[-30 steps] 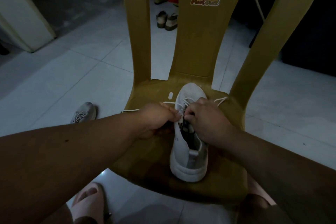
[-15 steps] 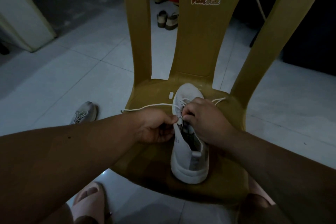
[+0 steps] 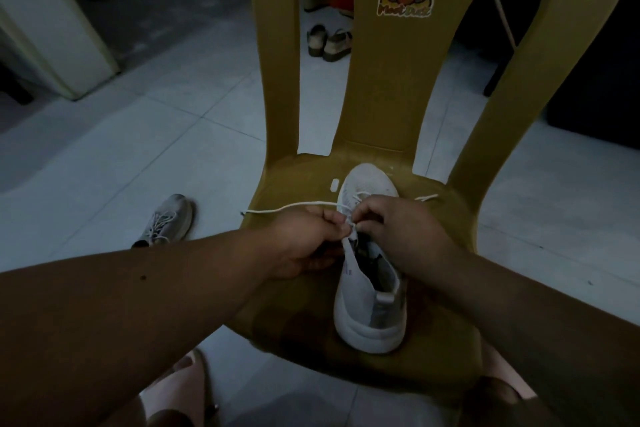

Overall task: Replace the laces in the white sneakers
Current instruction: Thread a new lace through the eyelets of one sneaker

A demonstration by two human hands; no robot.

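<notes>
Sneaker (image 3: 370,288) lengthwise on chair seat (image 3: 298,308), toe toward backrest

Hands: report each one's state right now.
Left hand: pinching the white lace beside the sneaker.
Right hand: fingers curled, pinching the same lace at the eyelets.

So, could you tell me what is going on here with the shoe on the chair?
A person is lacing a white sneaker that sits on the seat of a yellow plastic chair, toe toward the backrest. The left hand and right hand both pinch the lace at the eyelets. One loose length trails left across the seat, and a short end lies right of the toe. A second sneaker, with laces in it, lies on the floor left of the chair.
</notes>
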